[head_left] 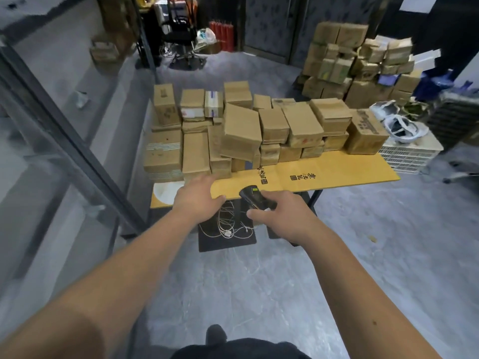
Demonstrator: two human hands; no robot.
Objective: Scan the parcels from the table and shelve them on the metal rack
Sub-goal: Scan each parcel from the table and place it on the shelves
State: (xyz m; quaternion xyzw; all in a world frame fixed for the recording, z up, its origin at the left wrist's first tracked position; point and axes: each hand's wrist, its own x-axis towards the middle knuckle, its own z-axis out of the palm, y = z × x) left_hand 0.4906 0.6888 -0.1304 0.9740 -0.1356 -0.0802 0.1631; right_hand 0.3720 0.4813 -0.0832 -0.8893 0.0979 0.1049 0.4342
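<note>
Several brown cardboard parcels (242, 130) are stacked along the back of a table covered by a yellow sheet (337, 172). My right hand (278, 213) grips a black handheld scanner (255, 196) with a small lit screen, just before the table's front edge. My left hand (198, 195) reaches forward with fingers straight, holding nothing, close to the low parcels (195, 156) at the table's left front. The metal rack (51, 130) runs along the left side, its grey shelves blurred.
A second heap of cardboard boxes (357, 66) stands on the floor at the back right. A white plastic crate (409, 156) with bags sits right of the table. Tangled white cables (230, 224) lie on a dark mat under the table. An office chair (181, 35) stands far behind.
</note>
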